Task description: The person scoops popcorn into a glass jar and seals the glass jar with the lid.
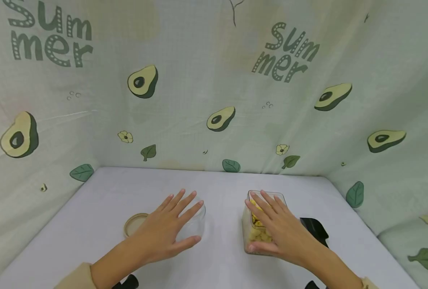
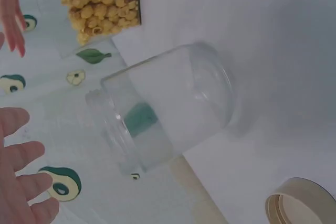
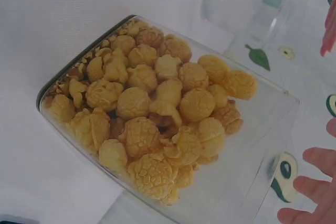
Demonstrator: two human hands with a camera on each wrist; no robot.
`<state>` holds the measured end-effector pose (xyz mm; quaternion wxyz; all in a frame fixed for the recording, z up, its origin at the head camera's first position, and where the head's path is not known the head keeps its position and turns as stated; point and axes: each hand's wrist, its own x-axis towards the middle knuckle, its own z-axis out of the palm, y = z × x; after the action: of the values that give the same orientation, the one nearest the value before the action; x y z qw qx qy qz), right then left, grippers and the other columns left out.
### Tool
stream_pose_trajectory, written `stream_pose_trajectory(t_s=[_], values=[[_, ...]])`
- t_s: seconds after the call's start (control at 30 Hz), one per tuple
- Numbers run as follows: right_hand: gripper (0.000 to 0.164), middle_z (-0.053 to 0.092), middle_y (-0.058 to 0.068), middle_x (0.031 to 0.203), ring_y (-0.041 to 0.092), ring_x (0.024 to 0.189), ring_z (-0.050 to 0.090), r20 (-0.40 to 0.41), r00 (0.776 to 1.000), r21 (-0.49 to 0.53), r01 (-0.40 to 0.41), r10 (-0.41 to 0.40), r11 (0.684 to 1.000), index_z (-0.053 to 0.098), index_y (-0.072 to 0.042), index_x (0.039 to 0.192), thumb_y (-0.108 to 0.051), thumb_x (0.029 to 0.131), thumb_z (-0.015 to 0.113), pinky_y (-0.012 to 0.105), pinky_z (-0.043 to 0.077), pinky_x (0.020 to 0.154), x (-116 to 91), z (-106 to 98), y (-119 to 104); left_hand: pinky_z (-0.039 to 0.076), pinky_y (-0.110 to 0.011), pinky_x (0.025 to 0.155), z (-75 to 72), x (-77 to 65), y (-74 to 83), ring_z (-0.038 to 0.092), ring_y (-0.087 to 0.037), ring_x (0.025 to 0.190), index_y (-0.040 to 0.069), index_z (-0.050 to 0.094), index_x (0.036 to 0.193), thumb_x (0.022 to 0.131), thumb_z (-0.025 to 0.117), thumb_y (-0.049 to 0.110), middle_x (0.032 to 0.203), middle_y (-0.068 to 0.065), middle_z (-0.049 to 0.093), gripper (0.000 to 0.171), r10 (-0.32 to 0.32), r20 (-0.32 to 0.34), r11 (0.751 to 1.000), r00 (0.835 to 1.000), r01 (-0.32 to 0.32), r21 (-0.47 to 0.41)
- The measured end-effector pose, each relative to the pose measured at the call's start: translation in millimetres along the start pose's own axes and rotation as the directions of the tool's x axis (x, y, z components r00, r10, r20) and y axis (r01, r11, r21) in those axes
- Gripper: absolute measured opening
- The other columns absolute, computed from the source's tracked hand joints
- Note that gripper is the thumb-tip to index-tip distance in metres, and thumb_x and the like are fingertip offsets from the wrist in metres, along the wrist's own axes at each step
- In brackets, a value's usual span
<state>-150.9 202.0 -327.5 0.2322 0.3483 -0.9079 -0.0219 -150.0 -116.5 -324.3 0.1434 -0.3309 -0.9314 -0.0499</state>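
Observation:
My left hand [image 1: 167, 230] is spread with straight fingers over a clear, uncapped jar [image 2: 181, 106], which stands upright on the table, partly hidden by the hand in the head view. Beside it lies a tan round lid [image 2: 302, 198], hollow side showing. My right hand [image 1: 284, 230], fingers also spread, hovers at a clear square container [image 1: 247, 235] holding caramel-coloured popcorn [image 3: 157, 103]. That container has no cover on its top and is filled partway. Neither hand holds anything; whether the right thumb touches the container I cannot tell.
Behind the right hand, a glossy black curved object [image 1: 315, 229] lies on the white table [image 1: 221, 265]; its kind is partly hidden. A cloth printed with avocados [image 1: 221, 119] and leaves hangs at the back and along both sides of the table.

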Motion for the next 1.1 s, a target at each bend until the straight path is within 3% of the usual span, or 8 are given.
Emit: stream_pose_trajectory(t_s=[0.27, 0.43, 0.57, 0.7, 0.8, 0.97, 1.03, 1.1], values=[[0.085, 0.028, 0.003, 0.152, 0.030, 0.136, 0.030, -0.053, 0.999, 0.022, 0.000, 0.002, 1.000, 0.032, -0.015, 0.145, -0.067, 0.081, 0.051, 0.024, -0.008, 0.118, -5, -3, 5, 0.034, -0.041, 0.111, 2.6, 6.2, 3.4, 0.032, -0.026, 0.138, 0.022, 0.035, 0.144, 0.089, 0.046, 0.061, 0.151, -0.001, 0.032, 0.068, 0.026, -0.089, 0.999, 0.996, -0.028, -0.030], [0.078, 0.043, 0.007, 0.143, 0.031, 0.127, 0.040, -0.159, 0.987, 0.065, 0.008, 0.003, 0.998, 0.043, -0.011, 0.139, -0.063, 0.082, 0.053, 0.020, 0.000, 0.118, -9, -4, 11, 0.046, -0.040, 0.101, 7.4, 12.1, 9.8, 0.039, -0.023, 0.133, 0.021, 0.040, 0.141, 0.086, 0.057, 0.053, 0.146, -0.001, 0.039, 0.066, 0.044, -0.160, 0.992, 0.986, -0.062, -0.112], [0.072, 0.051, 0.006, 0.136, 0.030, 0.123, 0.045, -0.213, 0.975, 0.137, -0.030, 0.059, 0.990, 0.050, -0.012, 0.134, -0.057, 0.080, 0.061, 0.016, 0.007, 0.116, -14, -4, 16, 0.052, -0.038, 0.092, 13.8, 18.6, 18.3, 0.044, -0.020, 0.129, 0.021, 0.042, 0.139, 0.085, 0.062, 0.047, 0.143, 0.000, 0.042, 0.063, 0.042, -0.204, 0.978, 0.978, -0.081, -0.191], [0.065, 0.055, 0.001, 0.132, 0.025, 0.121, 0.046, -0.212, 0.962, 0.198, -0.130, 0.172, 0.971, 0.055, -0.017, 0.130, -0.045, 0.075, 0.072, 0.037, 0.032, 0.107, -22, -6, 19, 0.053, -0.035, 0.091, 23.1, 25.6, 28.6, 0.047, -0.017, 0.126, 0.024, 0.043, 0.138, 0.084, 0.066, 0.040, 0.142, 0.003, 0.043, 0.061, 0.012, -0.218, 0.948, 0.976, -0.080, -0.308], [0.060, 0.058, -0.001, 0.128, 0.019, 0.118, 0.047, -0.230, 0.942, 0.233, -0.192, 0.246, 0.953, 0.058, -0.018, 0.126, -0.034, 0.071, 0.077, 0.031, 0.035, 0.101, -30, -8, 22, 0.051, -0.034, 0.093, 31.3, 31.9, 37.3, 0.048, -0.016, 0.124, 0.024, 0.043, 0.138, 0.084, 0.067, 0.035, 0.141, 0.004, 0.043, 0.061, -0.010, -0.207, 0.912, 0.978, -0.076, -0.403], [0.051, 0.062, 0.000, 0.120, 0.007, 0.113, 0.045, -0.254, 0.898, 0.305, -0.277, 0.358, 0.911, 0.062, -0.018, 0.120, -0.020, 0.071, 0.079, 0.006, 0.022, 0.097, -46, -5, 31, 0.049, -0.035, 0.098, 47.0, 42.2, 48.4, 0.048, -0.016, 0.124, 0.020, 0.045, 0.137, 0.085, 0.068, 0.029, 0.138, 0.003, 0.046, 0.058, -0.046, -0.184, 0.823, 0.982, -0.068, -0.564], [0.048, 0.062, 0.001, 0.118, 0.002, 0.113, 0.043, -0.255, 0.875, 0.330, -0.321, 0.411, 0.888, 0.063, -0.018, 0.118, -0.015, 0.073, 0.078, 0.003, 0.022, 0.095, -55, -3, 34, 0.048, -0.035, 0.098, 54.7, 46.0, 50.3, 0.048, -0.016, 0.123, 0.020, 0.045, 0.136, 0.084, 0.069, 0.026, 0.136, 0.003, 0.048, 0.058, -0.065, -0.185, 0.768, 0.981, -0.069, -0.636], [0.047, 0.063, 0.003, 0.116, -0.004, 0.112, 0.040, -0.266, 0.852, 0.355, -0.348, 0.451, 0.868, 0.063, -0.018, 0.118, -0.012, 0.073, 0.077, -0.002, 0.021, 0.094, -63, 0, 37, 0.049, -0.034, 0.097, 62.7, 49.9, 51.6, 0.050, -0.017, 0.121, 0.019, 0.045, 0.136, 0.083, 0.071, 0.022, 0.134, 0.001, 0.050, 0.059, -0.083, -0.182, 0.699, 0.980, -0.073, -0.712]])
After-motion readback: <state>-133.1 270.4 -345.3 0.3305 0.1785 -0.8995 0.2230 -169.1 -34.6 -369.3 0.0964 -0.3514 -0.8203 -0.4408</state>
